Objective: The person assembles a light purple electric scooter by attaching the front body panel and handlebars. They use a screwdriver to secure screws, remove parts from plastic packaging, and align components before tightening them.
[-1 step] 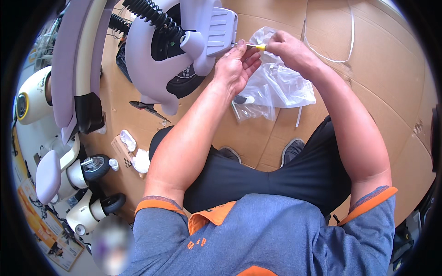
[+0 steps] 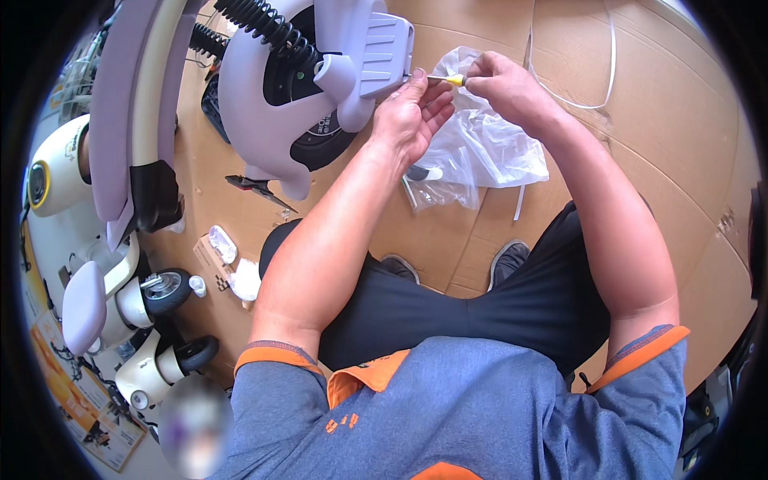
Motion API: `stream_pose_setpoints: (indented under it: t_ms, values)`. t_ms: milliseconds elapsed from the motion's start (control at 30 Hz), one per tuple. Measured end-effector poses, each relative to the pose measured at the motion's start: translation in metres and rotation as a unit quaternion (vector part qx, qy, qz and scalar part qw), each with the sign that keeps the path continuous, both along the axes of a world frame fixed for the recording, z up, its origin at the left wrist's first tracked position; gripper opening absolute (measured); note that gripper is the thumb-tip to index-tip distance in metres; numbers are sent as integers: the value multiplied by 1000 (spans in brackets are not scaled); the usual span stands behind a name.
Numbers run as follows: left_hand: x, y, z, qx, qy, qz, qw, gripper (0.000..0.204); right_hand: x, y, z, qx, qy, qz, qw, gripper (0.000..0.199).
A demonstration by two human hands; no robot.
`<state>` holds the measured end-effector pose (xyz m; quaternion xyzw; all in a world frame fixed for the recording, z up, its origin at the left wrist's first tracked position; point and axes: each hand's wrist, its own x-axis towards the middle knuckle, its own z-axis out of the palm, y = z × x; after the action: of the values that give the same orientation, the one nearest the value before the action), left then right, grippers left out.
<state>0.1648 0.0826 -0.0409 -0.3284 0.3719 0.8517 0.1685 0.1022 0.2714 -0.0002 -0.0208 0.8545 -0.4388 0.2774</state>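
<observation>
A screwdriver (image 2: 454,80) with a yellow handle end is gripped in my closed right hand (image 2: 500,84). Its thin shaft points left, toward the side of a ribbed lilac housing (image 2: 386,56) on a lilac scooter (image 2: 256,120). My left hand (image 2: 404,120) is palm up beside that housing, fingers stretched out and thumb raised next to the screwdriver's tip. Whether the thumb presses on the tip or a screw cannot be made out. The scooter's black wheel (image 2: 320,144) and black coil spring (image 2: 268,28) show to the left of my hands.
Clear plastic bags (image 2: 488,152) lie on the cardboard sheet (image 2: 664,120) below my right hand. A white strap (image 2: 612,56) loops at the top right. More cream scooters (image 2: 60,172) stand along the left, and a small carton (image 2: 214,260) with white pieces lies near my left knee.
My right hand has shifted very slightly to the right, with the screwdriver still in it. My left hand and the scooter look unmoved.
</observation>
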Motion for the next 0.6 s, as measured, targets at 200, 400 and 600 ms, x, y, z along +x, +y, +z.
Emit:
stream_pose_setpoints:
  t_ms: [200, 400, 600]
  values:
    - [10, -2, 5, -27, 16, -116, 993, 39, 7, 4, -8, -94, -20, -58, 994, 30]
    - [11, 3, 12, -20, 36, -129, 991, 34, 14, 7, -13, -165, -113, -71, 977, 22]
    - [14, -1, 11, -45, 7, -124, 991, 31, 15, 9, -23, -62, 52, -19, 996, 28]
